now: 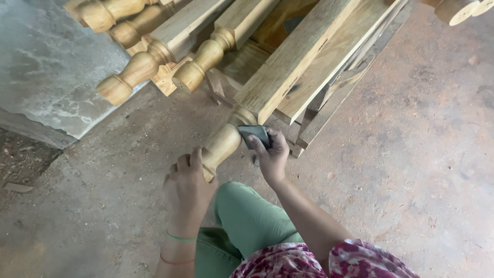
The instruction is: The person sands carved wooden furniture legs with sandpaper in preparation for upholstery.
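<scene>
1. Hands work on a turned wooden leg point(222, 144) that sticks out from a long square beam point(288, 67).
2. The left hand point(186, 186) wraps its fingers around the round end of the leg and grips it.
3. The right hand point(271, 154) pinches a small dark sanding pad point(254, 135) and presses it against the leg, just under the beam.
4. The leg hangs above the dusty floor point(411, 154), near the person's knee in green trousers point(247, 216).
5. More turned legs point(135, 72) lie side by side at the top left, well apart from the hands.
6. Thin bands point(180, 238) sit on the left wrist.
7. A grey stone slab point(46, 67) lies behind the legs.
</scene>
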